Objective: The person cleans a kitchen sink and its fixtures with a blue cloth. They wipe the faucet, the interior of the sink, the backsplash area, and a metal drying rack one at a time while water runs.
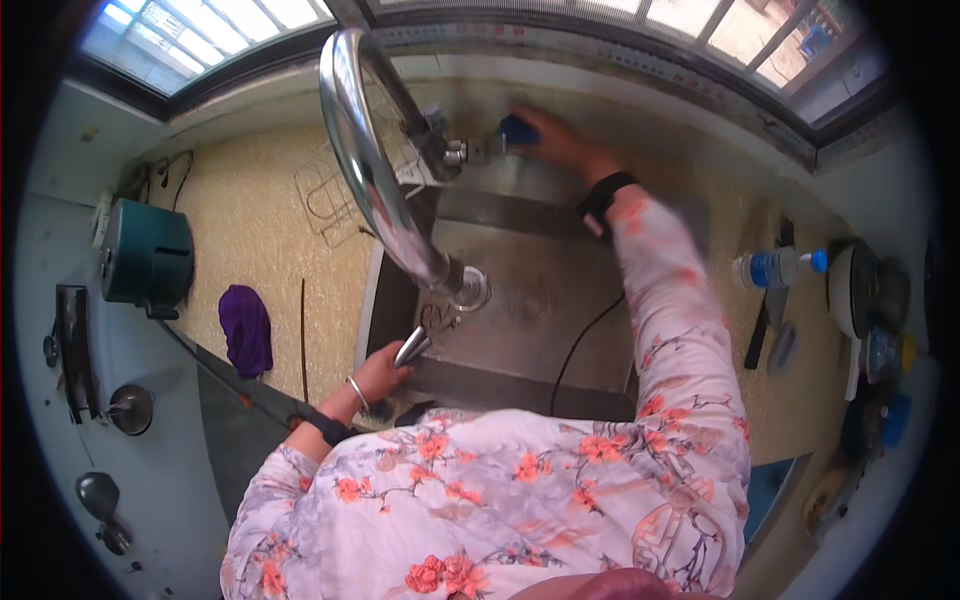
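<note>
My right hand, blurred, is closed around a blue object, perhaps a sponge or cloth, above the rear ledge of the metal sink. My left hand grips metal handles at the sink's near left corner. Wire loops at their far end point into the basin; the tool's exact kind is unclear. A tall chrome faucet arches over the sink's left part. A thin black cord runs across the basin's right part.
Left on the counter are a purple cloth, a thin dark stick, a wire rack and a green appliance. A plastic bottle, a knife and a bowl are on the right. A windowsill borders the back.
</note>
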Motion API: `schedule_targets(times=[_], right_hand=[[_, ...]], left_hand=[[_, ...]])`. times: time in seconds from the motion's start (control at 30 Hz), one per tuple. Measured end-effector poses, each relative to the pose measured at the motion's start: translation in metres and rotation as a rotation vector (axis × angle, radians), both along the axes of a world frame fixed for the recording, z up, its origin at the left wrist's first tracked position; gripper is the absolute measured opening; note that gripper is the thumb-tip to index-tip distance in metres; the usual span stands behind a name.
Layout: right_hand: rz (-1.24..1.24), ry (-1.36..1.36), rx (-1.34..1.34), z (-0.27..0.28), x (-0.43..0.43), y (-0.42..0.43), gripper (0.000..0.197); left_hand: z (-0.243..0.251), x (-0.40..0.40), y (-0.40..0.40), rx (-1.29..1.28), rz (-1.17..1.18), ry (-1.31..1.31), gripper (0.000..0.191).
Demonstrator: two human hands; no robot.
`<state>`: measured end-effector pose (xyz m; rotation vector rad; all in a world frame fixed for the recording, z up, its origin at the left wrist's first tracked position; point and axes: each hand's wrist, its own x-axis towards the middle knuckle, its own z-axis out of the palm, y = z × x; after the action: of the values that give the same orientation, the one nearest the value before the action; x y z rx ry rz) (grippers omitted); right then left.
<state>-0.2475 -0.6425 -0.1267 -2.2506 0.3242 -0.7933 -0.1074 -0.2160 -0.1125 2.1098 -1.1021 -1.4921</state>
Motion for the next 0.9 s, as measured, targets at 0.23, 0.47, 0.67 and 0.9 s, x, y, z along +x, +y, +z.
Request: schedule_targets(times=[0.23, 0.47, 0.67, 0.9], right_hand=[[-0.113, 0.579, -0.414, 0.007, 0.029, 0.017, 0.037], [-0.474, 0.724, -0.367, 0.000, -0.059, 0.013, 0.027], [-0.630, 0.957, -0.107, 0.012, -0.129, 0.011, 0.027], [-1.197, 0.594, -0.027, 0.002, -0.172, -0.028, 0.040]], left_hand=[[0.000, -0.002, -0.004, -0.039, 0.019, 0.031, 0.038], [-0.015, 0.005, -0.008, -0.073, 0.051, 0.081, 0.035], [-0.023, 0.004, -0.002, -0.106, -0.033, 0.072, 0.033], [-0.022, 0.005, 0.003, -0.120, 0.005, 0.044, 0.038]])
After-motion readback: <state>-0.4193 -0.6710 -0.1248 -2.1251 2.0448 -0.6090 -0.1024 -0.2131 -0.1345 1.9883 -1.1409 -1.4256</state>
